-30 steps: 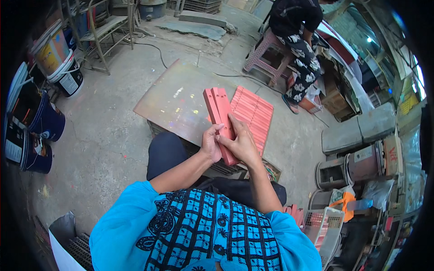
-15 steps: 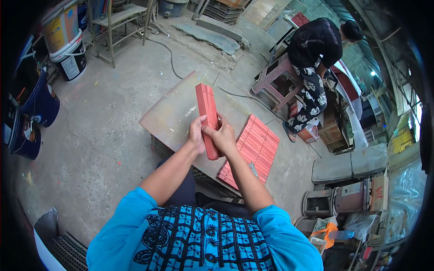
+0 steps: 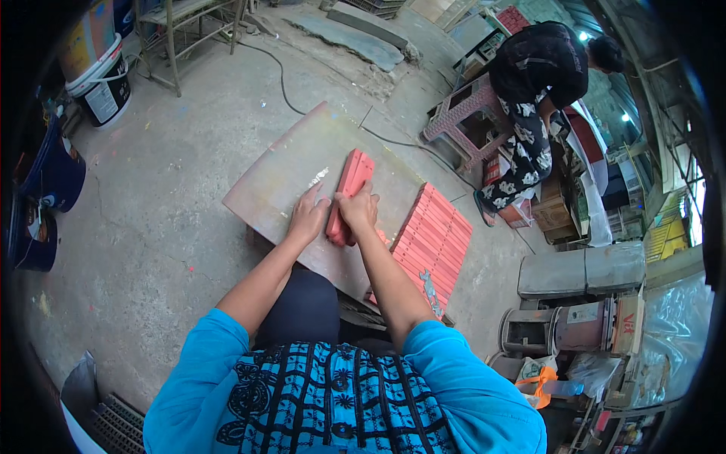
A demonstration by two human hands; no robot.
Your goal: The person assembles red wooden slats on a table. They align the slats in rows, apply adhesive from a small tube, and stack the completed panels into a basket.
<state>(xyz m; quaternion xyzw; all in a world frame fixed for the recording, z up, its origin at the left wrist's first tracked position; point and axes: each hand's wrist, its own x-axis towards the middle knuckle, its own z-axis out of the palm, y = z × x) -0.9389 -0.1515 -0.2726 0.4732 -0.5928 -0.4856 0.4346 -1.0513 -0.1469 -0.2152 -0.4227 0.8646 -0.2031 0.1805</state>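
A small bundle of red wooden strips lies on the worn board in front of me, its length pointing away from me. My right hand grips the bundle from its right side, with thumb and fingers around it. My left hand is just left of the bundle, its fingers apart and low over the board; it holds nothing. To the right, many similar red strips lie side by side in a flat row with dark dots across them. A grey irregular piece rests on their near part.
A person in dark clothes bends over work on a pink plastic stool at the far right. A black cable crosses the concrete floor behind the board. Paint buckets stand left; metal drums and boxes line the right.
The bundle has come down from upright between both hands to lying on the board. My left hand has let go and moved left; my right hand still grips it.
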